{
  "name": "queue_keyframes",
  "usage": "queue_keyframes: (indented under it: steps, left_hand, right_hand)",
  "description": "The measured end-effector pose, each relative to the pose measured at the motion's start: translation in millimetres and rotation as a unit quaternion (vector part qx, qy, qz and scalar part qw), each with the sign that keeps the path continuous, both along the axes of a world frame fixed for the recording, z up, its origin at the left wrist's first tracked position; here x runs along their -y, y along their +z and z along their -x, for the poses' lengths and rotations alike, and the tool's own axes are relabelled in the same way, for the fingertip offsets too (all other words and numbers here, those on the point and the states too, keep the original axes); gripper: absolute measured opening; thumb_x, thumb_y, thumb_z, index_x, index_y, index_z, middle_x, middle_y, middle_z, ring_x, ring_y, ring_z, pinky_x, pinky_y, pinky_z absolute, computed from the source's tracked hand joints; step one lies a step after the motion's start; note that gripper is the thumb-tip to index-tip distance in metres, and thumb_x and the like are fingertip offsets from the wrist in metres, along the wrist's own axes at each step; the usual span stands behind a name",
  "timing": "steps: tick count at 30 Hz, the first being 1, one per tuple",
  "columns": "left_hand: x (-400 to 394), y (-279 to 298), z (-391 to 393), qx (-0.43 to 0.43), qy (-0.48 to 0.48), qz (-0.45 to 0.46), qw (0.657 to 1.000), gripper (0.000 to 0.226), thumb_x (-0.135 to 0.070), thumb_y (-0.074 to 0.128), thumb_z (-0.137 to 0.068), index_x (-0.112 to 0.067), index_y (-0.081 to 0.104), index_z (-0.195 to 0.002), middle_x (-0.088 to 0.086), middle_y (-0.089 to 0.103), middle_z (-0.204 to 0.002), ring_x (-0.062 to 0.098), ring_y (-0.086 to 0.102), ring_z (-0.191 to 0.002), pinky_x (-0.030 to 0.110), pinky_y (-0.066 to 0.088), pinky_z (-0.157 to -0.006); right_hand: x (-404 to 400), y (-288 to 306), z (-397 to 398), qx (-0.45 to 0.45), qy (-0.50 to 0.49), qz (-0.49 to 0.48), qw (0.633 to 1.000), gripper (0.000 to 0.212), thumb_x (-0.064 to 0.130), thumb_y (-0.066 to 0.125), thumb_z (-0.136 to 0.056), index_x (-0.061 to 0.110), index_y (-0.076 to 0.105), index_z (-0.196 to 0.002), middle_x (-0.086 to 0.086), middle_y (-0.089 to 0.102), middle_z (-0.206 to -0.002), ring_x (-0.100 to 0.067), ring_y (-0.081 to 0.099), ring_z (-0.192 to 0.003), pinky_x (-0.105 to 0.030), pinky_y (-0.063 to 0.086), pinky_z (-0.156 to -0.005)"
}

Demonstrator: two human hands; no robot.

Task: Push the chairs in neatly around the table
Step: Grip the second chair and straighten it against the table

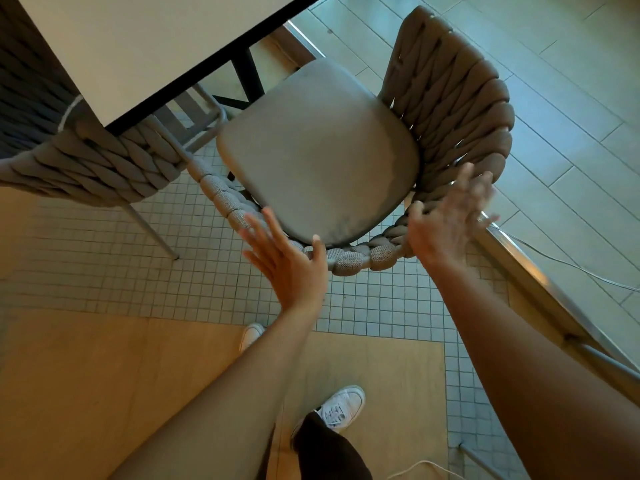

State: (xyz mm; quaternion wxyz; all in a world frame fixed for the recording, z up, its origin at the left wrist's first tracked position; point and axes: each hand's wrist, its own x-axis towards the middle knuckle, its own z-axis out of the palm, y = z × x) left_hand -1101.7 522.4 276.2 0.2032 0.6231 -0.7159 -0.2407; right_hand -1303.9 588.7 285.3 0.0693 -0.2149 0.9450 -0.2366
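A grey woven-rope chair point(450, 98) with a flat grey seat cushion point(318, 150) stands turned sideways beside the white table point(138, 39), which has a dark edge. My left hand point(287, 261) hovers open, fingers spread, over the chair's woven front rim, its thumb close to the rope. My right hand point(446, 216) is blurred, open, at the rim where the arm meets the backrest; whether it touches the rope is unclear. A second woven chair point(86, 164) is tucked under the table at the left.
The black table leg point(247, 77) stands behind the cushion. A metal floor rail point(540, 282) runs diagonally at the right, with a thin white cable point(568, 263) beyond it. Small square tiles and wooden flooring lie below; my white shoes point(341, 407) are at the bottom.
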Motion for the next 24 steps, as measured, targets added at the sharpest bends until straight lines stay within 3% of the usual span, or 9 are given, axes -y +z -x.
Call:
queue_keyframes:
  steps: [2,4,6,7,9,14,18,24]
  left_hand:
    - [14,-1,-16,0.084,-0.188,0.084,0.975,0.067,-0.048,0.042,-0.102,-0.023,0.023,-0.161,0.004,0.01,-0.17,0.028,-0.006,-0.157,0.051,-0.008,-0.124]
    - [30,-3,-30,0.143,-0.329,0.141,0.923,0.054,-0.053,0.033,-0.104,-0.023,0.057,-0.141,0.002,0.049,-0.154,0.027,0.023,-0.154,0.053,0.01,-0.124]
    - [44,-5,-39,0.164,-0.414,0.167,0.879,0.062,-0.066,0.032,-0.1,-0.021,0.07,-0.119,0.001,0.07,-0.126,0.026,0.052,-0.134,0.049,0.03,-0.115]
    - [49,-5,-42,0.167,-0.44,0.174,0.865,0.068,-0.073,0.033,-0.097,-0.019,0.072,-0.111,0.001,0.073,-0.113,0.025,0.062,-0.12,0.046,0.037,-0.108]
    - [56,-8,-43,0.185,-0.461,0.184,0.848,0.075,-0.083,0.035,-0.09,-0.018,0.071,-0.101,-0.001,0.073,-0.096,0.022,0.068,-0.094,0.041,0.043,-0.093]
    - [55,-13,-40,0.209,-0.445,0.233,0.84,0.078,-0.087,0.035,-0.086,-0.017,0.069,-0.09,0.0,0.07,-0.08,0.023,0.065,-0.075,0.039,0.043,-0.077]
    - [51,-8,-39,0.229,-0.432,0.22,0.844,0.082,-0.087,0.026,-0.087,-0.017,0.068,-0.09,0.001,0.07,-0.079,0.024,0.064,-0.073,0.04,0.043,-0.075]
    - [53,15,-34,0.312,-0.449,0.081,0.833,0.084,-0.091,0.02,-0.081,-0.024,0.062,-0.112,-0.004,0.068,-0.103,0.02,0.061,-0.099,0.041,0.041,-0.095]
  right_hand:
    - [-5,4,-4,-0.086,0.221,-0.047,0.97,0.073,0.056,0.041,-0.098,0.024,0.023,-0.162,-0.009,0.014,-0.17,-0.027,0.003,-0.157,-0.053,-0.011,-0.123]
    - [-12,4,-6,-0.129,0.415,-0.084,0.897,0.065,0.063,0.029,-0.1,0.024,0.055,-0.145,-0.006,0.046,-0.157,-0.026,0.028,-0.152,-0.055,0.01,-0.124]
    - [-16,1,-8,-0.133,0.503,-0.111,0.847,0.071,0.066,0.018,-0.101,0.024,0.074,-0.114,-0.001,0.072,-0.122,-0.022,0.058,-0.127,-0.046,0.036,-0.112]
    - [-16,1,-9,-0.133,0.508,-0.13,0.841,0.077,0.068,0.012,-0.101,0.026,0.075,-0.101,0.004,0.075,-0.103,-0.018,0.067,-0.107,-0.039,0.045,-0.099]
    - [-13,1,-10,-0.146,0.495,-0.178,0.838,0.086,0.071,0.001,-0.098,0.028,0.074,-0.087,0.01,0.07,-0.079,-0.01,0.065,-0.074,-0.031,0.049,-0.076]
    - [-8,-4,-10,-0.162,0.478,-0.18,0.844,0.077,0.061,0.01,-0.1,0.025,0.073,-0.075,0.009,0.061,-0.062,-0.011,0.053,-0.051,-0.028,0.046,-0.054]
    - [-9,-4,-11,-0.178,0.47,-0.183,0.845,0.071,0.054,0.014,-0.101,0.024,0.071,-0.073,0.008,0.06,-0.061,-0.012,0.052,-0.051,-0.026,0.036,-0.053]
    - [1,16,-33,-0.119,0.449,-0.289,0.837,0.056,0.046,0.019,-0.098,0.022,0.069,-0.089,0.004,0.058,-0.071,-0.018,0.055,-0.071,-0.036,0.037,-0.076]
